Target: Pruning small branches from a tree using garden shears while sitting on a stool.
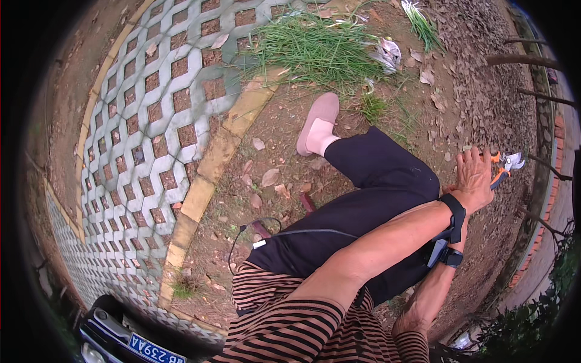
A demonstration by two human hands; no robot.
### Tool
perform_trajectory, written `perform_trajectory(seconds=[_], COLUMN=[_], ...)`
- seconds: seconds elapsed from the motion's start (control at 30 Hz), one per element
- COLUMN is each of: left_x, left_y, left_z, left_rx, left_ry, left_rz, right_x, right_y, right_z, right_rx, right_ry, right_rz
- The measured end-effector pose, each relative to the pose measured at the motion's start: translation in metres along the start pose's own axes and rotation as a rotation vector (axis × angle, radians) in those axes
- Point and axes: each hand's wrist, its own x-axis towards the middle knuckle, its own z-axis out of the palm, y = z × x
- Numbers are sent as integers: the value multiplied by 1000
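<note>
At the right of the view my left hand [473, 179] is back up, its fingers bent downward, with what lies under them hidden. My right hand [448, 188] is mostly covered by the left hand and wrist; only a small part shows. Pruning shears [504, 169] with orange handles stick out beyond the left hand, their blades apart. Their handle ends are hidden, so I cannot tell which hand, if either, holds them. Dark wristbands are on both wrists. A big pile of long green stalks [317, 50] lies on the soil beyond my pink shoe [319, 113].
A small bundle of green stalks with white ends [420, 22] and a crumpled pale bag [388, 54] lie near the pile. Grid paving [181, 100] with a yellow brick edging [211, 170] runs at left. A dark cable [313, 231] crosses my lap. A car [109, 329] stands lower left.
</note>
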Motion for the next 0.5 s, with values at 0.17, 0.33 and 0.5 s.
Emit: perform_trajectory(seconds=[0.17,0.33,0.5], left_x=[0,3,2], left_y=[0,-3,-2], left_z=[4,-2,4], left_rx=[19,39,57], left_ry=[-93,-48,-95], left_rz=[-10,-24,7], right_x=[13,13,6], right_y=[-5,-1,0], right_z=[12,26,21], right_rx=[3,41,68], right_ry=[-25,-60,-52], right_rz=[-28,-39,-49])
